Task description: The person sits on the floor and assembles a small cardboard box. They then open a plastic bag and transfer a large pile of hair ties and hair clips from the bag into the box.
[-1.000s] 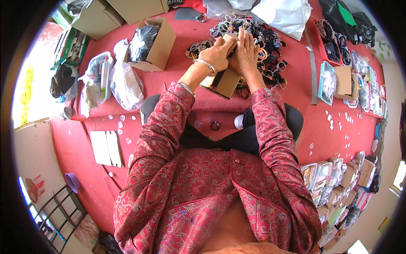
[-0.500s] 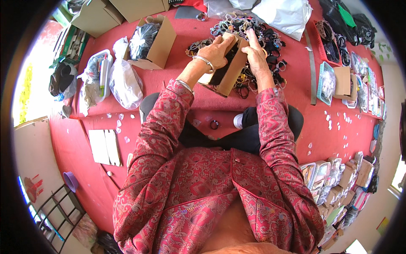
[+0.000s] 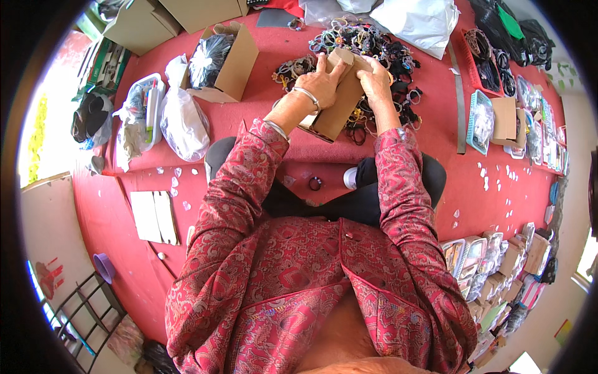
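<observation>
Cardboard strip (image 3: 336, 103) gripped between left hand (image 3: 319, 81), right hand (image 3: 375, 75).

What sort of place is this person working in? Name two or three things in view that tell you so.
Probably a small home workshop or packing spot for hair ties. The person sits on a red floor, both hands on a cardboard piece, beside a heap of elastic bands, open boxes and rows of packets.

I see a plain brown cardboard box (image 3: 336, 100), red paisley-patterned sleeves (image 3: 398, 187), a red floor covering (image 3: 498, 187), multicoloured hair ties (image 3: 367, 37), and white paper scraps (image 3: 492, 177).
</observation>
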Tool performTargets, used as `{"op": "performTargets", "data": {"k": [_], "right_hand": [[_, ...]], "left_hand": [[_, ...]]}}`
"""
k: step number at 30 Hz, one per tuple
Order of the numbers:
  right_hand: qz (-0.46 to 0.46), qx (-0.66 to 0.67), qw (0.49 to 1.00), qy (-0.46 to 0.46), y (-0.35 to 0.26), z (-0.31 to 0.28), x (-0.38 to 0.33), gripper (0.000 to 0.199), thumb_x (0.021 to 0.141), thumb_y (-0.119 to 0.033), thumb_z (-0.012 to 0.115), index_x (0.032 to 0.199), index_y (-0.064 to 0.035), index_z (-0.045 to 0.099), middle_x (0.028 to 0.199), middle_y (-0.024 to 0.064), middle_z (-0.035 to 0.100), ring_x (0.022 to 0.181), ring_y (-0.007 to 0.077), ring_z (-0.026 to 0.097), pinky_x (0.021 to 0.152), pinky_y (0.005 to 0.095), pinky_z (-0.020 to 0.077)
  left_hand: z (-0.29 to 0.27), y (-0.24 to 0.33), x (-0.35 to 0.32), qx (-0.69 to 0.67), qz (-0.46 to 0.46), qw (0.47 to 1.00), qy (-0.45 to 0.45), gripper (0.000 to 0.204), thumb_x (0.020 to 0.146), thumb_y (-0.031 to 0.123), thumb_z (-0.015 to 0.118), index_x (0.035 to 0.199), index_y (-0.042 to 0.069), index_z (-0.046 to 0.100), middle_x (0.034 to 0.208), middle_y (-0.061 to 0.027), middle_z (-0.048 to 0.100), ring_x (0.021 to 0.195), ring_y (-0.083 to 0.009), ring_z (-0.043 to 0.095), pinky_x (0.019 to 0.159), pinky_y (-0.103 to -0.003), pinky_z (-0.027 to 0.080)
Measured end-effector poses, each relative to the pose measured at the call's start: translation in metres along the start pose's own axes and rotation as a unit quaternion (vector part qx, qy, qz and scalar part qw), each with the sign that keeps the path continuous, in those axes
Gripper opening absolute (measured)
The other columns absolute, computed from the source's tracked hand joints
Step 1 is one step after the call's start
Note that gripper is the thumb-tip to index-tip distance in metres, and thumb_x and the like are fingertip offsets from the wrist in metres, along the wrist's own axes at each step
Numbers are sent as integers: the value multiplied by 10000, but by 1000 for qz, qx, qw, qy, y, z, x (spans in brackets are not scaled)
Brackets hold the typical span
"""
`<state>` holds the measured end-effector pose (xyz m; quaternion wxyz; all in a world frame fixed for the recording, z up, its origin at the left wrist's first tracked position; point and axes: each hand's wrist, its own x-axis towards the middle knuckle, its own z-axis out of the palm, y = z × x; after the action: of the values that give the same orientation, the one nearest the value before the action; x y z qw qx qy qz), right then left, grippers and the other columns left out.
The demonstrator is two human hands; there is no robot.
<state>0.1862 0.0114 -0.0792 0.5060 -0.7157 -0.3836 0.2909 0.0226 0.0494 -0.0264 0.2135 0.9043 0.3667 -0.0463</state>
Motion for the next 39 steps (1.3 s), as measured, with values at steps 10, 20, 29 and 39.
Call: {"op": "performTargets", "data": {"k": [10, 20, 29, 39], "right_hand": [[-16, -128, 991, 32, -5, -3, 1, 420, 648, -151, 548, 1040, -13, 604, 961, 201, 623, 902, 324, 598, 792, 353, 459], [76, 87, 991, -65, -16, -15, 8, 368, 725, -232, 629, 992, 21, 628, 845, 35, 625, 735, 120, 545, 672, 249, 426], [36, -295, 955, -22, -28, 4, 11, 571, 635, -467, 694, 1030, -60, 625, 967, 127, 645, 893, 271, 619, 764, 348, 482], [7, -257, 965, -51, -33, -4, 13, 431, 714, -476, 627, 908, -94, 673, 820, 108, 658, 758, 241, 623, 670, 343, 474]], "left_hand": [[7, -11, -2, -37, 95, 994, 33, 821, 670, 227, 605, 1368, 110, 189, 1308, -411, 152, 1054, -484, 475, 917, -401, 424], [24, -34, 7, -101, 159, 979, 73, 807, 641, 154, 672, 1329, 105, 252, 1317, -252, 251, 1121, -425, 428, 962, -407, 388], [33, -30, 6, -101, 204, 966, 122, 804, 667, 92, 653, 1326, 51, 194, 1313, -275, 246, 1228, -403, 315, 986, -390, 364], [16, -41, -22, -176, 84, 973, 122, 866, 713, 288, 670, 1344, -2, 153, 1256, -274, 400, 1163, -377, 425, 975, -363, 352]]}}
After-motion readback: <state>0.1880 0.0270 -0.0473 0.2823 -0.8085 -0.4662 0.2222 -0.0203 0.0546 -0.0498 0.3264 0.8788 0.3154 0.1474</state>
